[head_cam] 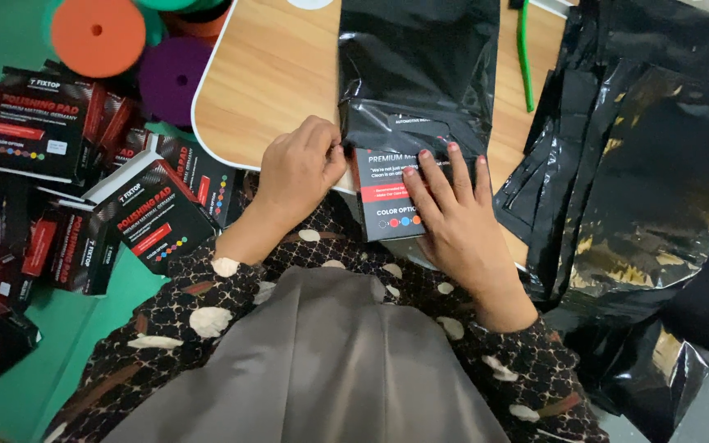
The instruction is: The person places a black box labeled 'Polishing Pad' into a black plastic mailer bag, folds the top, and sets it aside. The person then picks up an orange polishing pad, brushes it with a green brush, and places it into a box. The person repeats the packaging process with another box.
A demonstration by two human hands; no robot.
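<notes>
Pinching the black bag (416, 74) mouth, left fingers (327, 152) curl; right fingers (441, 176) spread flat on the box (387, 209).

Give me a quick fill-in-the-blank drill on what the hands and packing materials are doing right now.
1. The left hand pinches the open edge of a glossy ____ plastic bag.
2. The right hand presses flat on a black printed cardboard box that sits partly ____ that bag.
3. The bag lies on a light ____ tabletop.
4. The round orange foam pad lies to the ____ of the tabletop.

Missing words: black; inside; wooden; left
</notes>
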